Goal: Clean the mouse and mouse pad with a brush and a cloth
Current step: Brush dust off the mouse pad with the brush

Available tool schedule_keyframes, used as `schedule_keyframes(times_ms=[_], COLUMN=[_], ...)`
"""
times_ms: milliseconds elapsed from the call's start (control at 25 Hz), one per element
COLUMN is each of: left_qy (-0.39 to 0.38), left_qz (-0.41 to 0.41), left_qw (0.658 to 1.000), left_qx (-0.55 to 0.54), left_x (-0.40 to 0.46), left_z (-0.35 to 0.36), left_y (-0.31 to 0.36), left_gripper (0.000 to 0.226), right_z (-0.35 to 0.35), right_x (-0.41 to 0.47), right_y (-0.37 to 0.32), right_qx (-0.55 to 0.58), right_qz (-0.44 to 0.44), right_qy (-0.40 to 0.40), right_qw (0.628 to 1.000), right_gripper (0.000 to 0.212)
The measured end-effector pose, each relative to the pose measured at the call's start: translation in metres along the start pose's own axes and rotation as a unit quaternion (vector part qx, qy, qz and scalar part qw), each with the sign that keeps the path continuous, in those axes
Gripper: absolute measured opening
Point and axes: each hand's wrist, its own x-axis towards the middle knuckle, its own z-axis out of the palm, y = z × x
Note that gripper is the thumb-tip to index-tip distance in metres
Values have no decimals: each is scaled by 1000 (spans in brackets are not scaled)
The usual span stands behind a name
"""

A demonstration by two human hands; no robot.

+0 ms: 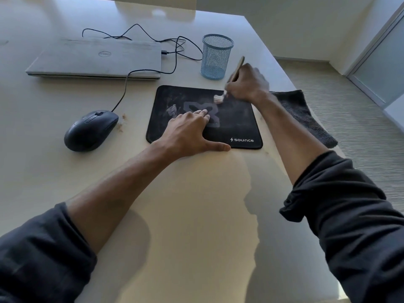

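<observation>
Evidently bracing: left hand [188, 130] lies flat-fingered on the mouse pad [238, 119] against sliding, right hand [247, 83] fingers gripping the brush [235, 71], bristles on its far edge.

Dark charcoal long sleeves [349, 204] bunched up past bare forearms, no rings or watch visible.

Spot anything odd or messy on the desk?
Yes. The mouse pad is smeared with pale dust, with a clump at its left side. Brown crumbs lie on the table just right of the mouse. The cloth hangs partly over the table's right edge.
</observation>
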Motion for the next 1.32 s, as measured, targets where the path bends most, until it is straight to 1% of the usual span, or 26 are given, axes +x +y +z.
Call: schedule_keyframes(times_ms=[80,120,160,240,280,320,360,400,480,520,560,600,640,680,720,760,800,880,960,1000,1040,1080,1120,1200,1240,1320], left_qy=[1,3,5,8,7,2,-3,-6,-3,-3,-4,-4,-4,-5,-7,-9,-9,-7,-2,-2,-4,-4,-3,3,8,8], left_qz=[2,4,6,8,6,4,2,0,-1,1,3,3,3,1,-1,-3,-3,-1,-1,-2,-2,-2,-3,-3,0,2], left_qw=[1000,1000,1000,1000,1000,1000,1000,1000,1000,1000,1000,1000,1000,1000,1000,1000,1000,1000,1000,1000,1000,1000,1000,1000,1000,1000], left_qx=[-1,-3,-5,-2,1,1,-2,-4,-1,1,0,-1,-1,-2,-3,-6,-7,-10,-12,-12,-12,-12,-13,-15,-15,-16], left_x=[0,0,0,-1,-1,-1,0,0,0,0,0,0,0,0,0,0,0,-1,-1,-1,0,0,0,-1,-1,0], left_z=[0,0,0,0,0,0,0,0,0,0,0,0,0,0,0,0,1,1,2,2,2,2,2,3,3,3], left_y=[0,0,0,0,0,-1,-1,-1,-1,-1,-1,-1,-1,-1,-1,-1,-1,-1,-2,-2,-1,-1,-1,-1,-1,-2], left_gripper=[117,117,116,117,117,118,119,119,118,118,118,118,119,120,121,121,121,120,120,120,121,122,122,122,121,121], right_z=[-11,-11,-8,2,5,7,4,-3,-19,-23,-24,-22,-18,-12,-6,0,2,-6,-21,-26,-27,-24,-18,-4,1,-2], right_x=[6,7,7,0,-3,-3,-1,2,6,8,9,10,8,5,1,-4,-6,-3,0,0,-1,-4,-8,-20,-22,-16], right_y=[-4,-12,-20,-27,-24,-15,-2,9,24,24,21,15,7,1,-2,0,7,27,41,40,33,21,7,-11,-12,4], right_qx=[-84,-84,-55,68,111,125,104,56,-84,-123,-127,-96,-29,47,100,122,122,74,-58,-117,-139,-122,-62,79,104,79], right_qz=[2,-23,-60,-108,-103,-82,-47,-11,45,54,42,14,-14,-44,-68,-79,-71,-12,41,42,17,-30,-77,-132,-137,-88], right_qy=[38,50,45,-25,-52,-63,-59,-41,7,29,51,64,58,31,-7,-33,-44,-29,17,43,65,71,52,-31,-53,-53], right_qw=[996,995,996,992,987,987,992,998,995,991,990,993,998,997,993,989,989,997,997,991,988,990,994,988,984,992], right_gripper=[20,19,20,20,20,20,21,21,17,17,19,21,22,22,22,22,23,25,21,17,15,15,16,15,15,17])
